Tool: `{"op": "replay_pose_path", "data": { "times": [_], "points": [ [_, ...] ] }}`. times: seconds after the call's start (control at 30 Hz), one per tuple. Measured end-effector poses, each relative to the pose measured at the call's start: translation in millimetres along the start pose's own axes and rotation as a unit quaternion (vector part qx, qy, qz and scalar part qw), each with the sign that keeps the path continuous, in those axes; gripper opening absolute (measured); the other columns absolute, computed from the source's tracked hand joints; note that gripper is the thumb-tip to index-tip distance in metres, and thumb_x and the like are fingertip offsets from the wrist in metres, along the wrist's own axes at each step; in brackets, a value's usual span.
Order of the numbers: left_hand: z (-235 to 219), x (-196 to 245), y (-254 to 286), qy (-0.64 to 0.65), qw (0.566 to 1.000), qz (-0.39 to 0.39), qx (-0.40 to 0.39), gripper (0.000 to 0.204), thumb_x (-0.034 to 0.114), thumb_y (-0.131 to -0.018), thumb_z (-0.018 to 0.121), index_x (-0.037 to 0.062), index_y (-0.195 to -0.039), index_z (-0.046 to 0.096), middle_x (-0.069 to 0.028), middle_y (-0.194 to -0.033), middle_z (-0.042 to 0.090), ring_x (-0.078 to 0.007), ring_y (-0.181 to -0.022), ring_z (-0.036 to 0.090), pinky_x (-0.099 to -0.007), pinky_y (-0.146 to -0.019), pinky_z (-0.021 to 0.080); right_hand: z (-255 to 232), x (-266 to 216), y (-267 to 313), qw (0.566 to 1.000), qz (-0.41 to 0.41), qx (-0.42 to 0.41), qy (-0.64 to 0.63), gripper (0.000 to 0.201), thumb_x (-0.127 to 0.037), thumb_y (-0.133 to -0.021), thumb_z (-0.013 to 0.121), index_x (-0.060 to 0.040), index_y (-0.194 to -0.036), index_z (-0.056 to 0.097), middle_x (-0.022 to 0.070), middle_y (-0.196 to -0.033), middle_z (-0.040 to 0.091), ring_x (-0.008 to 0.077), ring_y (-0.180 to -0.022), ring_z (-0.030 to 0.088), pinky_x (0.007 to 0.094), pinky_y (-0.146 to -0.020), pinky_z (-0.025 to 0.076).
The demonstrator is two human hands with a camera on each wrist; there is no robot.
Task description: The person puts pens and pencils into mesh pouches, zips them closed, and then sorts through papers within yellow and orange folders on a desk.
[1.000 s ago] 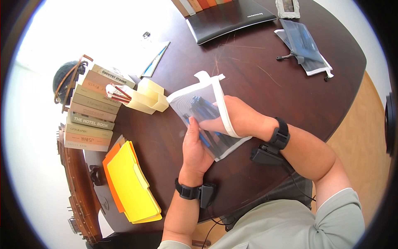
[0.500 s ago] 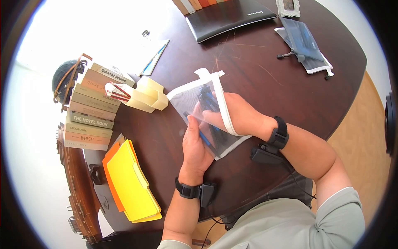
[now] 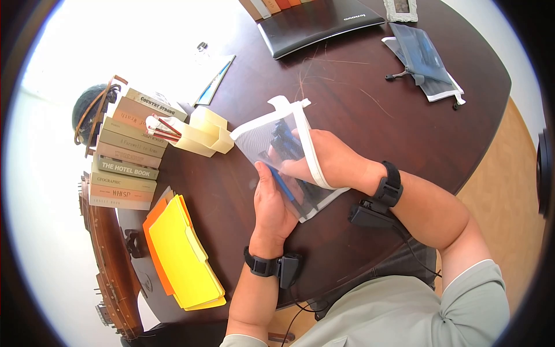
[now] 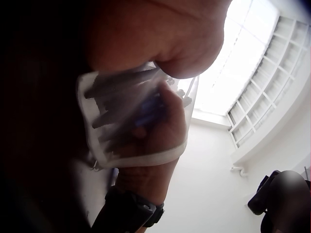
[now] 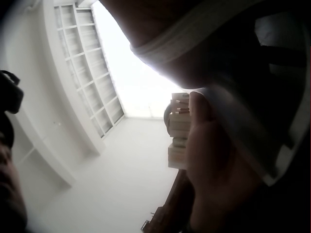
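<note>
A see-through mesh pouch (image 3: 254,137) with white edging is held over the table, several dark and blue pens (image 3: 283,139) inside. My right hand (image 3: 338,159) reaches through its open side, fingers curled round a bundle of pens, seen through the mesh. Along the lower left edge my left hand (image 3: 273,208) grips the pouch, thumb on the near face beside a blue pen (image 3: 282,184). In the left wrist view the right hand (image 4: 167,121) shows behind the mesh (image 4: 121,97). The right wrist view shows the left hand (image 5: 211,155) at the pouch's edge, in shadow.
Left of the pouch stand a cream pen holder (image 3: 202,136) and a row of books (image 3: 128,159). Yellow folders (image 3: 182,254) lie at the near left. Behind are a black laptop (image 3: 318,26), and, at the back right, more mesh pouches (image 3: 422,61) and a white frame (image 3: 400,10).
Inside the pouch, my right fingers and the pen bundle have shifted slightly. The left thumb and the blue pen near it have moved a little up and left.
</note>
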State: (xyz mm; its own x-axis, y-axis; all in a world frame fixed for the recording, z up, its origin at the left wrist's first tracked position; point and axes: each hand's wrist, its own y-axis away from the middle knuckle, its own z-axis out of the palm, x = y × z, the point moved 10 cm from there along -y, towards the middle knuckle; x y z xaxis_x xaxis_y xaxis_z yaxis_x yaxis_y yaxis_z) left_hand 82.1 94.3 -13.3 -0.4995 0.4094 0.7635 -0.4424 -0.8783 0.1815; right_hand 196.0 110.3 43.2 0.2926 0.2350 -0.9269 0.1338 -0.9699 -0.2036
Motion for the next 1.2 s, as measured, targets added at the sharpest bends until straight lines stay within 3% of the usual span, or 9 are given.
{"op": "replay_pose_path", "data": {
  "times": [0.1, 0.4, 0.6, 0.9, 1.2],
  "points": [
    [-1.8, -2.8, -0.8, 0.003, 1.0, -0.012, -0.004, 0.065, 0.054, -0.112, 0.03, 0.0073, -0.156, 0.037, -0.0112, -0.153, 0.05, -0.0293, -0.139, 0.05, -0.0482, -0.118, 0.041, 2.3, -2.5, -0.8, 0.998, 0.045, -0.041, -0.006, 0.043, -0.028, -0.083, 0.073, 0.0051, -0.11, 0.07, 0.0243, -0.097, 0.073, 0.0368, -0.089, 0.071, 0.0407, -0.083, 0.056],
    [-3.3, -3.0, -0.7, -0.026, 1.0, -0.014, -0.002, 0.066, 0.055, -0.111, 0.032, 0.0053, -0.155, 0.037, -0.0128, -0.152, 0.052, -0.0302, -0.137, 0.053, -0.0492, -0.115, 0.044, 1.6, -6.5, -1.2, 0.999, 0.016, -0.026, -0.027, 0.043, -0.033, -0.082, 0.075, 0.0046, -0.103, 0.073, 0.0223, -0.09, 0.074, 0.0329, -0.083, 0.071, 0.0391, -0.078, 0.055],
    [0.1, -3.9, -0.6, -0.014, 1.0, -0.022, -0.01, 0.065, 0.053, -0.112, 0.032, 0.0046, -0.155, 0.037, -0.013, -0.151, 0.052, -0.0305, -0.136, 0.053, -0.05, -0.115, 0.044, 2.3, -0.6, -0.9, 0.999, 0.044, -0.023, -0.009, 0.044, -0.034, -0.082, 0.075, 0.0057, -0.102, 0.073, 0.0227, -0.09, 0.074, 0.0334, -0.081, 0.071, 0.0387, -0.076, 0.055],
    [-1.2, -3.5, -2.1, -0.026, 1.0, -0.016, -0.005, 0.065, 0.054, -0.112, 0.031, 0.0041, -0.154, 0.038, -0.0135, -0.151, 0.052, -0.0311, -0.136, 0.054, -0.0509, -0.115, 0.044, 5.9, 0.0, 1.2, 0.998, 0.055, -0.031, -0.023, 0.036, -0.027, -0.085, 0.073, 0.0041, -0.102, 0.073, 0.0208, -0.09, 0.074, 0.031, -0.082, 0.072, 0.0382, -0.078, 0.056],
    [-11.3, -5.5, -1.9, -0.041, 0.999, -0.021, 0.008, 0.067, 0.056, -0.111, 0.032, 0.0043, -0.154, 0.038, -0.0124, -0.151, 0.052, -0.0291, -0.135, 0.054, -0.0488, -0.115, 0.044, 10.3, 7.6, -0.7, 0.998, 0.045, -0.037, -0.008, 0.039, -0.025, -0.086, 0.072, 0.0052, -0.11, 0.069, 0.0224, -0.094, 0.072, 0.0339, -0.085, 0.07, 0.039, -0.079, 0.055]
  ]
}}
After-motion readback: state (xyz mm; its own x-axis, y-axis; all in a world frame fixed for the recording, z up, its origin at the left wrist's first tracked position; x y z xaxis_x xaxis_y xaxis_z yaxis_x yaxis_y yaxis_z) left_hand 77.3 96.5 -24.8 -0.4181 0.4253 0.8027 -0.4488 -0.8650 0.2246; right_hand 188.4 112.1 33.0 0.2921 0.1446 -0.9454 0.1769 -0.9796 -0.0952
